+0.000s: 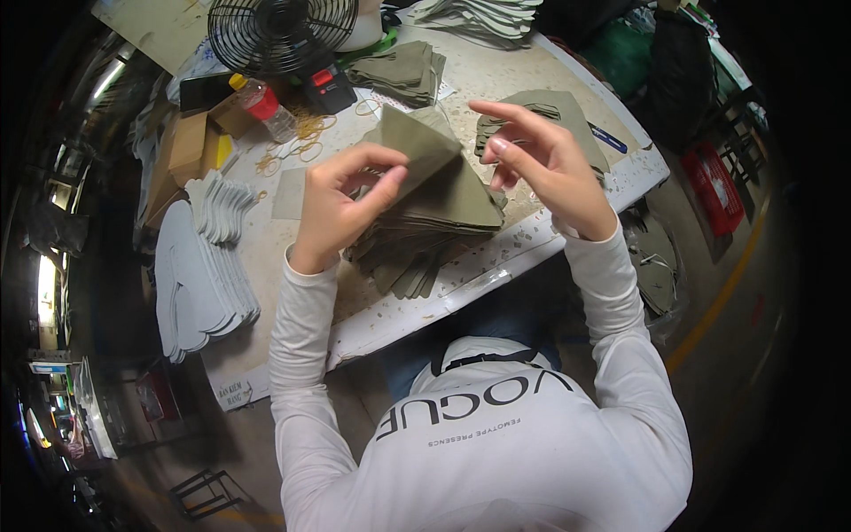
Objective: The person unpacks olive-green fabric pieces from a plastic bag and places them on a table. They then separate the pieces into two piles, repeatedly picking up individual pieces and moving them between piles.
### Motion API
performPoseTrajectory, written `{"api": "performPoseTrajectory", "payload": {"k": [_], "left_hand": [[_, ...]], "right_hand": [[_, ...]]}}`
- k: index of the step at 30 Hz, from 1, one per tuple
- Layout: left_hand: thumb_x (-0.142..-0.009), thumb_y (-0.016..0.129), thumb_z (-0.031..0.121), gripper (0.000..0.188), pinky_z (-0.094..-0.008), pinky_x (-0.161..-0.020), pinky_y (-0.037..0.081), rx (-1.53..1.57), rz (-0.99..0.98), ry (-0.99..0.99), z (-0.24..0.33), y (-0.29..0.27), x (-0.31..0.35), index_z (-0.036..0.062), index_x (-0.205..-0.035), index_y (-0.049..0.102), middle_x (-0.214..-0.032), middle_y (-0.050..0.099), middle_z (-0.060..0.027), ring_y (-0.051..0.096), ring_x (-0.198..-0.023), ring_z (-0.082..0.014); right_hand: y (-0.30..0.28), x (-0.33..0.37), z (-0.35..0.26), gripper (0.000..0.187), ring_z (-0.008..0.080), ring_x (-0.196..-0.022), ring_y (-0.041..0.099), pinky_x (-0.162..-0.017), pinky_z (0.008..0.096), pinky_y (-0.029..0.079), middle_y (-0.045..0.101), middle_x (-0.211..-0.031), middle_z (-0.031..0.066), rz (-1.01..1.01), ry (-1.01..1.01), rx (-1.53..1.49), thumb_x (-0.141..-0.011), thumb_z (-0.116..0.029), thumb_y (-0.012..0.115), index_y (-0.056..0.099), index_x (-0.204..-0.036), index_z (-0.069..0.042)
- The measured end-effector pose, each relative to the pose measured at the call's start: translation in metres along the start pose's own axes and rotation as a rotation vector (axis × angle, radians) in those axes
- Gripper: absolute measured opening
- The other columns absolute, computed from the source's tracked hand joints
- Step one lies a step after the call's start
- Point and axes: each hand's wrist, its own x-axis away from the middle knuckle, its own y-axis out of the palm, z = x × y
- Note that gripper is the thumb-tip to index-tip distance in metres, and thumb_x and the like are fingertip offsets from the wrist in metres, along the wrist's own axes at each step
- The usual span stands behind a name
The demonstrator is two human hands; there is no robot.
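Between the thumb and fingers of my left hand [347, 206] is the edge of an olive-green cut piece [413, 144], its far side raised and tilted. Below it lies a thick stack of similar olive pieces [456, 206], some fanned out toward the table's near edge. My right hand [548, 167] hovers to the right of the stack with its fingers apart, holding nothing. Beyond that hand, more olive pieces [574, 120] lie on the table, partly hidden by it.
A black fan [282, 34], a red-labelled bottle [264, 105], a red-and-black device [330, 89] and rubber bands [306, 133] sit at the far left. Grey cut pieces [199, 279] are piled at the left edge. A blue pen [608, 137] lies right; another olive pile [399, 73] stands behind.
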Motion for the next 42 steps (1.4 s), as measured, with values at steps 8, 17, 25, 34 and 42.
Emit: {"api": "performPoseTrajectory", "payload": {"k": [8, 17, 25, 34, 42], "left_hand": [[-0.085, 0.064, -0.001, 0.012, -0.0236, -0.072, 0.054, 0.029, 0.129, 0.014, 0.008, 0.007, 0.003, 0.0006, -0.097, 0.067, -0.090, 0.065, -0.0055, 0.063, -0.078, -0.0076], [-0.073, 0.077, 0.011, 0.020, -0.0312, -0.067, 0.051, -0.382, -0.133, 0.379, 0.009, 0.024, 0.003, 0.0105, -0.092, 0.071, -0.094, 0.062, -0.0078, 0.062, -0.079, -0.0217], [-0.067, 0.083, 0.019, 0.026, -0.0314, -0.069, 0.050, -0.338, -0.142, 0.291, 0.012, 0.023, 0.001, 0.0106, -0.089, 0.073, -0.090, 0.063, -0.0073, 0.061, -0.080, -0.0216], [-0.070, 0.078, 0.009, 0.018, -0.0270, -0.065, 0.049, -0.351, -0.055, 0.315, 0.006, 0.030, 0.001, 0.0070, -0.086, 0.072, -0.088, 0.063, -0.0070, 0.061, -0.073, -0.0183], [-0.080, 0.070, 0.003, 0.029, -0.0248, -0.073, 0.053, 0.033, 0.003, 0.163, 0.009, 0.011, -0.002, 0.0022, -0.109, 0.064, -0.104, 0.067, -0.0083, 0.064, -0.086, -0.0126]], "right_hand": [[0.018, -0.027, 0.002, 0.052, 0.0130, -0.075, 0.066, -0.071, 0.0241, 0.056, 0.061, -0.100, 0.0088, -0.087, 0.177, -0.225, -0.101, -0.033, 0.048, 0.033, -0.147, -0.013], [0.001, -0.020, 0.008, 0.040, 0.0048, -0.058, 0.052, -0.051, 0.0192, 0.041, 0.052, -0.073, -0.0029, 0.019, 0.057, 0.010, -0.098, -0.026, 0.054, 0.052, -0.135, -0.012], [-0.009, -0.007, 0.008, 0.036, 0.0039, -0.055, 0.048, -0.049, 0.0190, 0.038, 0.051, -0.069, -0.0033, -0.017, 0.075, 0.005, -0.096, -0.024, 0.057, 0.058, -0.128, -0.009], [0.000, 0.000, 0.003, 0.037, 0.0025, -0.056, 0.048, -0.049, 0.0179, 0.039, 0.052, -0.070, -0.0028, -0.039, 0.062, -0.049, -0.098, -0.022, 0.054, 0.055, -0.132, -0.007], [0.017, -0.018, 0.007, 0.043, 0.0032, -0.076, 0.054, -0.065, 0.0182, 0.045, 0.057, -0.087, -0.0012, -0.060, 0.106, -0.109, -0.100, -0.026, 0.049, 0.046, -0.140, -0.011]]}}
